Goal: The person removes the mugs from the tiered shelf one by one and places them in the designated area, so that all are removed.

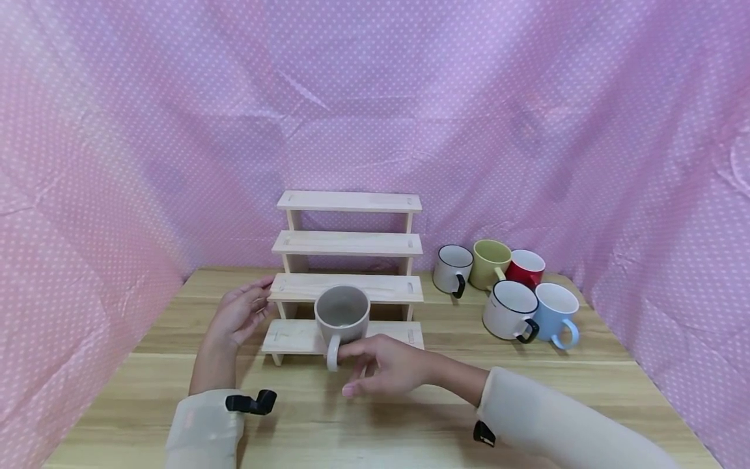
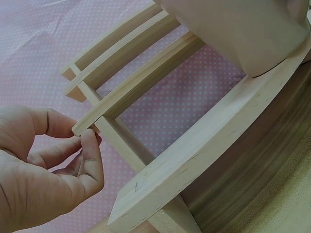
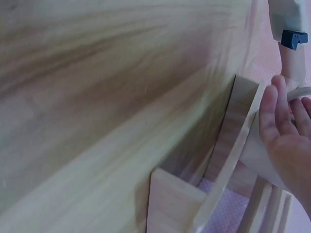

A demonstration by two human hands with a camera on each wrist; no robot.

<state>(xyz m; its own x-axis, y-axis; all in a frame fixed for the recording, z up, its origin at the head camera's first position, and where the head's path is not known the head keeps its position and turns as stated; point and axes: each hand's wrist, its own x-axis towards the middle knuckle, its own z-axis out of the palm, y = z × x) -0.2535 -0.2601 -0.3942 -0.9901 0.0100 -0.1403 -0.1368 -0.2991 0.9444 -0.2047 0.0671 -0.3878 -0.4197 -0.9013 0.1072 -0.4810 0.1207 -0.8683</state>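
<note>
A grey mug [image 1: 342,316] stands on the lowest step of a pale wooden tiered stand [image 1: 346,288], its light handle [image 1: 333,354] toward me. My right hand [image 1: 389,366] is at the mug, with fingertips touching beside the handle and the thumb apart below. In the right wrist view, that hand [image 3: 290,133] shows two rather straight fingers; the handle partly hides the others. On the stand's left side, my left hand [image 1: 241,311] pinches the end of the second step. The left wrist view shows the thumb and fingers [image 2: 91,158] at that board's corner.
To the right of the stand are a white mug with black rim [image 1: 453,269], a yellow-green mug [image 1: 490,264], a red mug [image 1: 526,267], another black-rimmed white mug [image 1: 508,311] and a light blue mug [image 1: 555,312]. Pink dotted cloth [image 1: 351,98] hangs behind the wooden table [image 1: 316,430].
</note>
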